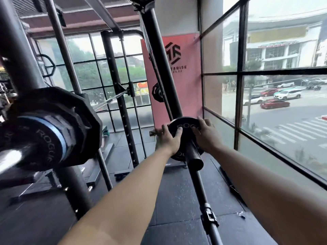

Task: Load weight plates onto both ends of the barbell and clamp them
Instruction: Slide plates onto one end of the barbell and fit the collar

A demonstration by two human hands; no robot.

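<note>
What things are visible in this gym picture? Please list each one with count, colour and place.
small round black weight plate: one, black, centre, on the peg
short black cylindrical peg: one, black, centre, through that plate, toward the camera
tall black steel rack upright: one, black, centre, behind the peg
chrome barbell sleeve: one, silver, left edge
many-sided black plate: one, black, left, on the barbell
round black plate with blue band: one, black and blue, left, outside that plate
pink wall banner: one, pink with black logo, centre background
left hand: one, grips the small plate's left edge
right hand: one, grips its right edge
</note>
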